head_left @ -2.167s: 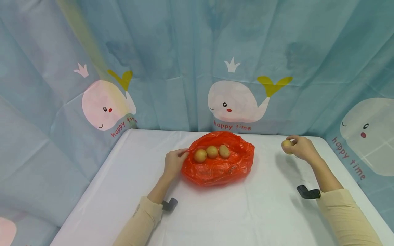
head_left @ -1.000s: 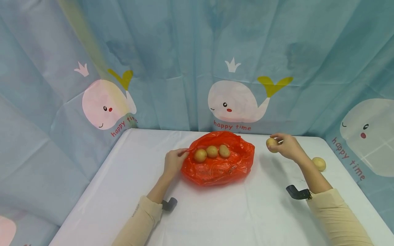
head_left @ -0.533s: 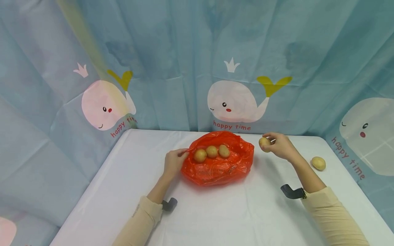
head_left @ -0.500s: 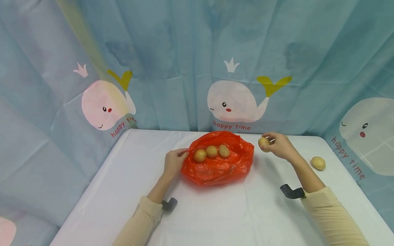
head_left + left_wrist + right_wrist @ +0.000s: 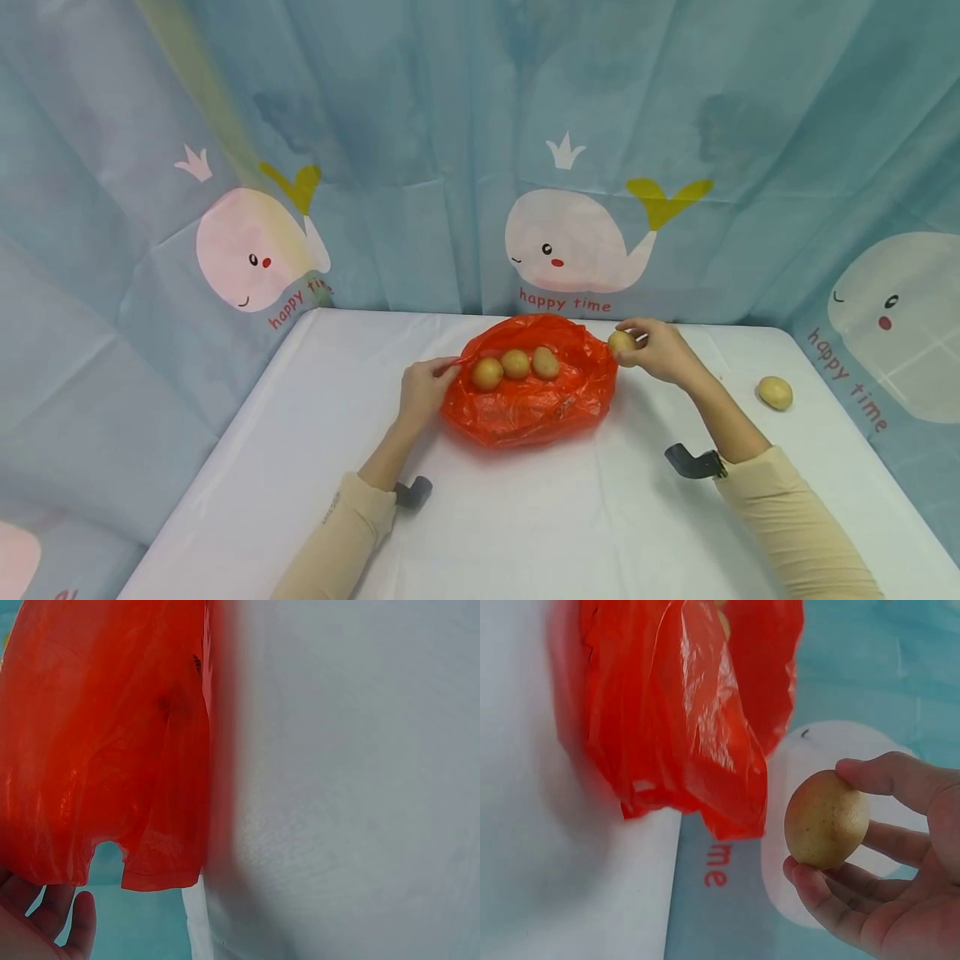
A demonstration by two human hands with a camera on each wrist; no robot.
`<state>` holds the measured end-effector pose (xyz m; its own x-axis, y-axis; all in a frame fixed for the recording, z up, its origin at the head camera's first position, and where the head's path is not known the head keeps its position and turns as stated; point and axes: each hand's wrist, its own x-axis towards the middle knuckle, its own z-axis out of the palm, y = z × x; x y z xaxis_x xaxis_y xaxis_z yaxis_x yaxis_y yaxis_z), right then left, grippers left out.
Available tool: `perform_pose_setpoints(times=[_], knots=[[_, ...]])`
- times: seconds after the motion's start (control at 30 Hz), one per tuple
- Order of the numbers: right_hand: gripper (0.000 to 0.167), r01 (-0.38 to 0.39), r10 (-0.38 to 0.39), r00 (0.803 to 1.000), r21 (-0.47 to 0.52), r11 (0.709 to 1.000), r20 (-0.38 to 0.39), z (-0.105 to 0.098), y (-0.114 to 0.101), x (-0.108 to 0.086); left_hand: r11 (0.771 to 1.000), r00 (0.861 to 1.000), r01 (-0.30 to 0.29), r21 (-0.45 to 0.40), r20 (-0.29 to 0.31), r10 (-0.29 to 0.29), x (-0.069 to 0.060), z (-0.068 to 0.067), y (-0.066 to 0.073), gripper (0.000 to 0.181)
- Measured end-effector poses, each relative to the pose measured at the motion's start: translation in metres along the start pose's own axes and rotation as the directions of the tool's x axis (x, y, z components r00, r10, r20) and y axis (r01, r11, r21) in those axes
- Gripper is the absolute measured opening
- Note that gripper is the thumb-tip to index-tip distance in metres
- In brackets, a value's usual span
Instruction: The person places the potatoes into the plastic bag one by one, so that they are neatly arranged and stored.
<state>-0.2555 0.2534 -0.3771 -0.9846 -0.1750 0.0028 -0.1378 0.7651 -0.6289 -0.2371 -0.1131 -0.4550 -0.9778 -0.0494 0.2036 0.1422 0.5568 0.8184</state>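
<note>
1. R hand (image 5: 656,352) is pinching a potato (image 5: 621,348) just off the right edge of the red bag (image 5: 517,419). R wrist view shows a small gap btwn potato & bag.
2. Key thing imo: the bag's mouth lies to the left of that hand, w/ the right rim in btwn. R hand is def nearer that rim.
3. Potato's slightly oval in R wrist view, long axis running approx btwn the 2 sides the hand grips.
4. L hand (image 5: 424,390) is over on the other side, pinching the bag's left rim. Bag's mouth sits open.
5. 3 potatoes (image 5: 515,364) are inside, in a row side to side, left of the held one.
6. Loose potato (image 5: 776,392) is on the bench (image 5: 525,525), well apart from the bag, far right. FYI, blue whale-print curtain (image 5: 375,100) behind.
</note>
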Motion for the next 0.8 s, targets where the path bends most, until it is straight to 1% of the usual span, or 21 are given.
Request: perform_pose_setpoints(times=[0.23,0.4,0.5,0.67,0.8], knots=[[0.049,0.020,-0.020,1.000,0.021,1.000,0.018,0.009,-0.006,0.004,1.000,1.000,0.010,-0.001,0.001,-0.010,0.000,0.000,0.001,0.025],[0.050,0.018,-0.020,0.999,0.035,0.999,0.048,0.017,-0.009,0.006,1.000,1.000,-0.007,0.002,-0.007,0.007,-0.001,0.001,0.000,0.025],[0.050,0.030,-0.032,0.998,0.038,0.999,0.059,0.022,-0.012,0.008,1.000,1.000,-0.013,0.000,-0.008,0.013,-0.002,0.001,0.000,0.024],[0.050,0.026,-0.031,0.996,0.066,0.997,0.082,0.027,-0.018,0.011,1.000,1.000,-0.010,-0.003,-0.007,0.010,-0.002,0.001,0.001,0.025],[0.050,0.034,-0.040,0.995,0.064,0.997,0.091,0.029,-0.023,0.014,1.000,1.000,-0.005,0.000,-0.004,0.005,-0.001,0.000,0.002,0.025]])
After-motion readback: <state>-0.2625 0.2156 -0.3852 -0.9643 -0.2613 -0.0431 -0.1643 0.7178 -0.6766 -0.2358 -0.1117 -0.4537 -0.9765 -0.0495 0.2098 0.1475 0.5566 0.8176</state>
